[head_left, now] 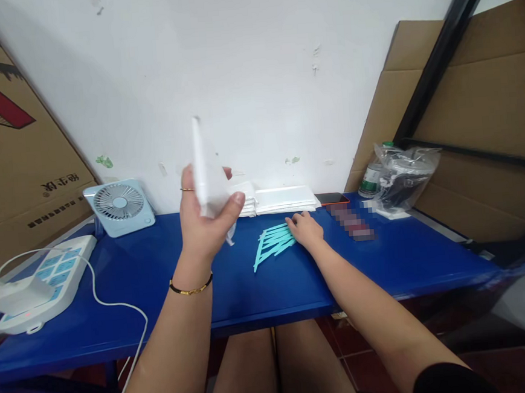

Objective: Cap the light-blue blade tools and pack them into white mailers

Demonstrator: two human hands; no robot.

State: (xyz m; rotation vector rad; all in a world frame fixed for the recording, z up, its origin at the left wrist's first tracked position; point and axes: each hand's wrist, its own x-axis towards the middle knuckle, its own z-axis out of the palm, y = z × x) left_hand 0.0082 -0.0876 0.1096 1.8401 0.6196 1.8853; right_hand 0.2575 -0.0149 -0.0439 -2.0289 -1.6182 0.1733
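Raised above the table, my left hand (201, 225) is closed around a flat white packet (209, 176). The packet stands upright, its narrow edge towards me, and a bit of clear film dangles below it. My right hand (307, 229) rests low over the table, fingers curled down at the right end of a loose pile of turquoise strips (273, 242). Its fingertips pinch at the strips, partly hidden by the hand. Behind them, stacks of flat white packets (285, 199) lie against the wall; the left stack is partly covered by my left hand.
A light blue fan (120, 206) and a white power strip (63, 272) with a plugged-in charger and cable occupy the left of the blue table (261, 296). To the right lie a dark phone (334, 198), a blurred reddish object (350, 221), a bottle (370, 180) and a clear plastic bag (402, 179).
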